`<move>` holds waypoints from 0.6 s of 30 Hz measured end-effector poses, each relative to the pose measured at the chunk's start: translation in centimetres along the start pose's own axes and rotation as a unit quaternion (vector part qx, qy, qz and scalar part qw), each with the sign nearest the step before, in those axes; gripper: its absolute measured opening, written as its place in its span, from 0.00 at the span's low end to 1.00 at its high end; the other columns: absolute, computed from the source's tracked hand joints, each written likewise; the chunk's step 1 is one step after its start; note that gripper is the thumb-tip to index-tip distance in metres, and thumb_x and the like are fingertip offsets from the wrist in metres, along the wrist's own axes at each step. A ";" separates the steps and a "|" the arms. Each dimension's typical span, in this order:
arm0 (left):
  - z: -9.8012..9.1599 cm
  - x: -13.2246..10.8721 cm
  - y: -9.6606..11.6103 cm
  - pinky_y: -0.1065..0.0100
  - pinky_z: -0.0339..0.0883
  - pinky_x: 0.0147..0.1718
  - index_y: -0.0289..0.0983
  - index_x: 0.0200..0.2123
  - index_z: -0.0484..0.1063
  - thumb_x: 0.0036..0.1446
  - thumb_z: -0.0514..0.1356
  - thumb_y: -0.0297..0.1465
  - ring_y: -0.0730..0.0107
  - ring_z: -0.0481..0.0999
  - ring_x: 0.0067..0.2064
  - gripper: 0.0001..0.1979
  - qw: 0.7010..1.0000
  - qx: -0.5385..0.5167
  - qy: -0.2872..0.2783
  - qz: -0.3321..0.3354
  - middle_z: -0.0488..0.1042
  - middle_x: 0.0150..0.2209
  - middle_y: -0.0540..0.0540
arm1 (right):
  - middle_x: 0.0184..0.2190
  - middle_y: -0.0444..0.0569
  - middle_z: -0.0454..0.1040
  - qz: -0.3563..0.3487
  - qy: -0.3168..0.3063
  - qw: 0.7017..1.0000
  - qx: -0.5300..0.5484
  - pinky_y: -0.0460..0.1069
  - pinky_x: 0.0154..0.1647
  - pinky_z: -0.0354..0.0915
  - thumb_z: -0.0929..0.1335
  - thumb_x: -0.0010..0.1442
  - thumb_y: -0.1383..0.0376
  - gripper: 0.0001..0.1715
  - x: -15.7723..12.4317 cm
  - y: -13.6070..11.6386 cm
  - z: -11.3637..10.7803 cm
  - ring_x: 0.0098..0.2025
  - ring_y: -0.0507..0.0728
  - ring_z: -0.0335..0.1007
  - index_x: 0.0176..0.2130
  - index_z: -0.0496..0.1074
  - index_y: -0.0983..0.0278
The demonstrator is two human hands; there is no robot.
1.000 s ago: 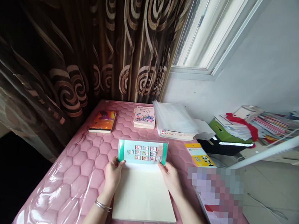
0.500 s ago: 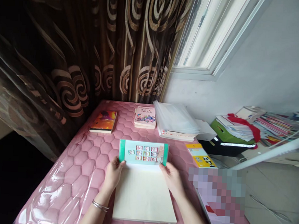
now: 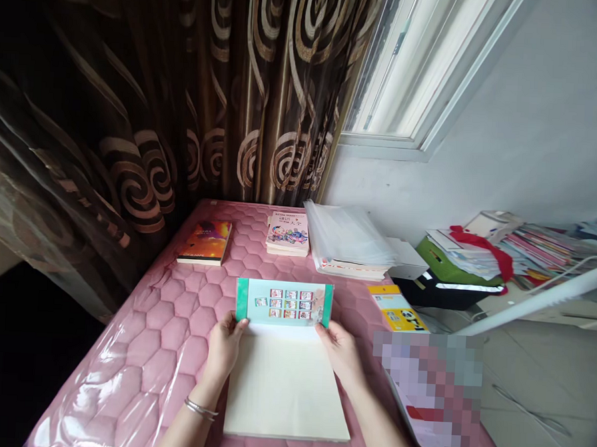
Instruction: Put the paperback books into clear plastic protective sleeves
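A thick book with a blank cream page [image 3: 288,386] facing up lies on the pink quilted mattress. Standing up along its far edge is a pale teal cover flap [image 3: 261,313] with green ends and rows of small printed pictures. My left hand [image 3: 225,345] pinches the flap's lower left corner, thumb in front and fingers behind. At the opposite corner my right hand [image 3: 342,352] grips it the same way. Whether the flap is joined to the cream pages cannot be made out.
Farther back on the mattress [image 3: 168,323] lie an orange-covered book [image 3: 205,240], a pink cartoon book [image 3: 288,234] and a stack under clear plastic sleeves [image 3: 350,236]. To the right are a yellow panda packet [image 3: 406,320], a partly blurred flat item [image 3: 414,396] and a white pole [image 3: 529,299].
The whole view has shifted slightly, with things appearing a little farther left. Both hands keep the same hold on the cover flap.
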State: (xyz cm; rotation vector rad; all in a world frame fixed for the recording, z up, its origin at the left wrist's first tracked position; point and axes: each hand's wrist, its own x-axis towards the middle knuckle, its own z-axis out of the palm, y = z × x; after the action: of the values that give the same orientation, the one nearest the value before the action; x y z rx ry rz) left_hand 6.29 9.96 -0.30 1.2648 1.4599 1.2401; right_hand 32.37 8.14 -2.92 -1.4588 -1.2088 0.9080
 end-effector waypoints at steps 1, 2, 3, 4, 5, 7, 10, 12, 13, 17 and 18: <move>-0.1 0.0 0.0 0.70 0.64 0.33 0.37 0.31 0.71 0.49 0.60 0.45 0.65 0.72 0.31 0.16 1.000 -0.009 -0.009 0.000 0.75 0.28 0.47 | 0.36 0.54 0.80 0.000 -0.002 1.000 0.005 0.52 0.40 0.69 0.67 0.54 0.41 0.31 0.0 -0.1 0.0 0.39 0.64 0.74 0.39 0.77 0.66; -0.2 0.0 0.0 0.69 0.64 0.33 0.37 0.31 0.71 0.49 0.60 0.45 0.65 0.72 0.32 0.16 1.000 -0.015 -0.016 -0.003 0.75 0.28 0.47 | 0.35 0.54 0.80 0.000 -0.002 1.000 0.007 0.52 0.40 0.69 0.68 0.53 0.42 0.31 0.0 -0.2 -0.1 0.39 0.64 0.74 0.39 0.78 0.66; -0.2 0.1 0.0 0.69 0.64 0.34 0.37 0.32 0.71 0.49 0.60 0.45 0.65 0.72 0.32 0.17 1.000 -0.014 -0.019 -0.005 0.75 0.28 0.48 | 0.35 0.53 0.80 0.001 -0.002 1.000 0.007 0.52 0.39 0.69 0.68 0.53 0.42 0.31 0.0 -0.3 -0.1 0.39 0.64 0.74 0.38 0.78 0.66; -0.3 0.1 0.1 0.68 0.65 0.34 0.37 0.33 0.72 0.49 0.60 0.45 0.65 0.72 0.32 0.17 1.000 -0.006 -0.015 -0.005 0.74 0.28 0.48 | 0.34 0.53 0.80 0.001 -0.001 1.000 0.007 0.52 0.39 0.69 0.68 0.53 0.42 0.31 0.0 -0.4 -0.1 0.39 0.64 0.74 0.38 0.78 0.65; -0.4 0.1 0.2 0.68 0.65 0.34 0.37 0.33 0.71 0.49 0.60 0.45 0.65 0.72 0.32 0.17 1.000 0.010 -0.006 0.000 0.73 0.28 0.48 | 0.33 0.53 0.79 0.002 -0.001 1.000 0.007 0.52 0.39 0.69 0.68 0.53 0.41 0.31 0.0 -0.5 -0.1 0.39 0.64 0.74 0.37 0.78 0.65; -0.7 0.1 0.6 0.65 0.66 0.35 0.37 0.30 0.71 0.47 0.61 0.44 0.63 0.71 0.33 0.16 0.998 0.064 0.024 0.017 0.72 0.30 0.46 | 0.33 0.53 0.79 0.003 -0.002 1.000 0.008 0.52 0.38 0.69 0.68 0.53 0.41 0.32 0.0 -0.7 -0.1 0.39 0.64 0.74 0.37 0.77 0.66; -1.4 -0.6 0.8 0.60 0.68 0.37 0.37 0.29 0.71 0.45 0.61 0.40 0.59 0.73 0.35 0.13 0.990 0.134 0.034 0.027 0.72 0.34 0.42 | 0.32 0.52 0.79 0.006 -0.002 1.000 -0.001 0.51 0.36 0.69 0.67 0.53 0.39 0.33 -0.1 -1.0 0.0 0.37 0.63 0.74 0.37 0.77 0.65; -2.0 -1.9 0.5 0.58 0.69 0.38 0.36 0.36 0.70 0.46 0.59 0.39 0.56 0.75 0.36 0.15 0.989 0.148 0.016 0.019 0.73 0.37 0.39 | 0.30 0.51 0.78 0.007 0.001 1.000 -0.014 0.50 0.34 0.68 0.67 0.53 0.38 0.33 0.0 -1.0 0.0 0.34 0.61 0.73 0.34 0.77 0.65; -2.4 -2.8 0.1 0.57 0.69 0.39 0.35 0.41 0.69 0.47 0.58 0.39 0.55 0.76 0.37 0.19 0.988 0.152 0.006 0.012 0.73 0.38 0.38 | 0.30 0.51 0.78 0.006 0.002 1.000 -0.017 0.50 0.33 0.67 0.66 0.53 0.39 0.33 0.0 -0.9 0.0 0.33 0.61 0.72 0.33 0.76 0.65; -3.6 -7.1 -1.6 0.56 0.69 0.39 0.33 0.51 0.62 0.48 0.58 0.43 0.49 0.78 0.39 0.29 0.973 0.220 -0.047 -0.059 0.76 0.36 0.36 | 0.31 0.50 0.77 -0.005 0.008 1.000 -0.014 0.49 0.35 0.67 0.67 0.55 0.41 0.30 0.1 -0.3 0.2 0.35 0.60 0.72 0.35 0.75 0.65; -3.6 -8.1 -1.9 0.56 0.69 0.40 0.32 0.52 0.62 0.48 0.58 0.43 0.47 0.78 0.41 0.30 0.967 0.241 -0.052 -0.071 0.76 0.38 0.34 | 0.31 0.50 0.77 -0.007 0.011 1.000 -0.014 0.49 0.36 0.67 0.67 0.55 0.42 0.29 0.0 -0.2 0.3 0.35 0.60 0.72 0.35 0.75 0.65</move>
State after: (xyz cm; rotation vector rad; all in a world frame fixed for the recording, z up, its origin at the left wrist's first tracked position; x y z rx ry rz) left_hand 3.71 1.35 -1.66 1.4811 1.8029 0.7319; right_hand 32.09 8.23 -2.84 -1.4771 -1.2181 0.8657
